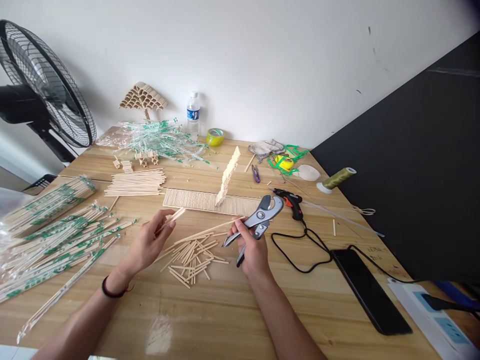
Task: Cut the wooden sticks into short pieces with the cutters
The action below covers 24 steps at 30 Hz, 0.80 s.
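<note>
Several short wooden sticks [176, 215] are pinched between the thumb and fingers of my left hand [152, 240]. My right hand [252, 245] is closed around the handles of a grey cutter [264, 212], whose head points up and to the right. A long thin stick [210, 228] reaches from the fingers of my right hand down to the left. Between and below my hands lies a loose pile of short cut sticks [193, 257]. Behind them is a flat strip of sticks laid side by side [191, 199], with a jagged wooden piece [228, 175] standing on it.
Wrapped sticks [56, 240] and loose long sticks [135, 183] lie left, wrappers [157, 140], a bottle [193, 112] and green tape [215, 137] at the back. A glue gun [290, 200], its cable, a phone [371, 290] and a power strip [431, 312] lie right.
</note>
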### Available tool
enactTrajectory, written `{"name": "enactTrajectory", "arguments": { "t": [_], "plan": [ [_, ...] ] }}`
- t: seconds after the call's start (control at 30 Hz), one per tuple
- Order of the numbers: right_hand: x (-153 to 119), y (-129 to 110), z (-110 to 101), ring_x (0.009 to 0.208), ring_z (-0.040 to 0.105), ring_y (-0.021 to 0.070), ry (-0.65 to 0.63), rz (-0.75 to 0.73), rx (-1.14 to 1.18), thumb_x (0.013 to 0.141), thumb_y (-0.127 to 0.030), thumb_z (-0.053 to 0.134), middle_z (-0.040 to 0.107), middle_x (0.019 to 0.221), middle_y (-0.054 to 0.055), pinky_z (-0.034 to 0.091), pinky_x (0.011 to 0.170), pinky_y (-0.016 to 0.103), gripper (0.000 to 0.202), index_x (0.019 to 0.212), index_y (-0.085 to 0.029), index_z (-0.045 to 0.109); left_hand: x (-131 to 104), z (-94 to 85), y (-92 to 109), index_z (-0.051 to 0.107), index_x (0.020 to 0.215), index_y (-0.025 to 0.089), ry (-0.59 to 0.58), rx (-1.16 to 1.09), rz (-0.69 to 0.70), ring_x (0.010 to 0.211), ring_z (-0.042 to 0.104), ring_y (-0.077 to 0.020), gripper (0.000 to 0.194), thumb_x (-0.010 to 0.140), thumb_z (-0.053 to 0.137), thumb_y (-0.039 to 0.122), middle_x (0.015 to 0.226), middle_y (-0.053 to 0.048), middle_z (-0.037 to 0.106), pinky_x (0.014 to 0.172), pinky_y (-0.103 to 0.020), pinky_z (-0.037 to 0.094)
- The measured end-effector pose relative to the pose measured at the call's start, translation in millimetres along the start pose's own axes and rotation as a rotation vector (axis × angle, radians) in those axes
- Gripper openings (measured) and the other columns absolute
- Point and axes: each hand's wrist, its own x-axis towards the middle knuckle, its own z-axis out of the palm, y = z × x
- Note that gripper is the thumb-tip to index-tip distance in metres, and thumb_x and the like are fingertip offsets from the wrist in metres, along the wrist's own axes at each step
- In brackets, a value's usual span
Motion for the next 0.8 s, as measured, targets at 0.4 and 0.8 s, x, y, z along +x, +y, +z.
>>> {"name": "enactTrajectory", "arguments": {
  "t": [0.4, 0.8],
  "plan": [
    [-1.6, -2.9, 2.7, 0.074, 0.064, 0.0188, -0.044, -0.027, 0.017, 0.073, -0.047, 0.087, 0.062, 0.075, -0.001, 0.055, 0.075, 0.038, 0.035, 0.087, -0.02, 0.069, -1.7, 3.4, -2.5, 0.069, 0.11, 0.017, -0.109, 0.032, 0.074, 0.06, 0.046, -0.012, 0.035, 0.106, 0.047, 0.044, 0.07, 0.002, 0.059, 0.055, -0.024, 0.035],
    [-3.2, -9.1, 0.7, 0.072, 0.063, 0.0169, 0.04, -0.068, 0.055, 0.073, -0.045, 0.09, 0.062, 0.076, -0.002, 0.056, 0.074, 0.037, 0.037, 0.087, -0.021, 0.066, -4.5, 3.3, 5.3, 0.07, 0.112, 0.017, -0.156, -0.001, 0.05, 0.064, 0.054, -0.0139, 0.039, 0.106, 0.044, 0.045, 0.075, -0.001, 0.067, 0.06, -0.025, 0.042]
  ]
}}
